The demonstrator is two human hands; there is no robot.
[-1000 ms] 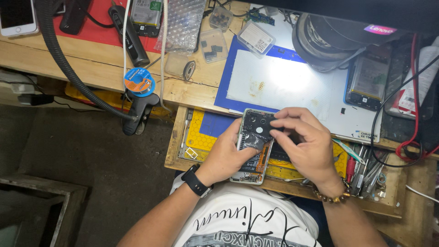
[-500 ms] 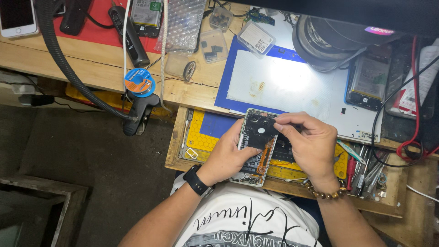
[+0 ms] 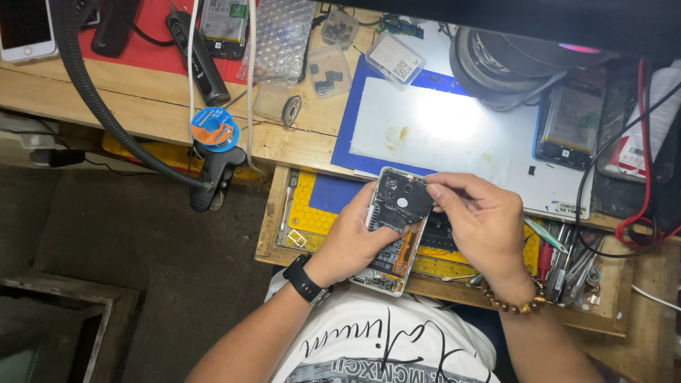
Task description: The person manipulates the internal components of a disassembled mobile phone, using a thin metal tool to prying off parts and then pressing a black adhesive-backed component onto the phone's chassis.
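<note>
Since a second ago the right hand has drawn its fingertips back from the middle of the phone's upper half to its top right corner, and the phone sits slightly more upright in the left palm; little else has shifted. I see the right thumb and forefinger pressed together at the edge of a dark inner cover plate, pinching it or something thin just there; I cannot tell whether a tool is between them. Below the plate, the opened phone lies back-up with its orange flex and board exposed, cradled by the left hand, whose fingers wrap round the left rim and clamp it from beneath; the phone hangs over the yellow-and-blue work mat in the wooden tray, not resting on it.

My worry is the pinch: if the plate is lifted at a slant, I judge it could drag the flex beneath or bend; a slip could drop it among the tweezers and drivers at the tray's right end. Further out, the lit white pad, a second opened phone and small parts boxes crowd the bench; a loose screw could vanish there. The left grip is one-sided, so a hard tug might tip the phone out of it.
</note>
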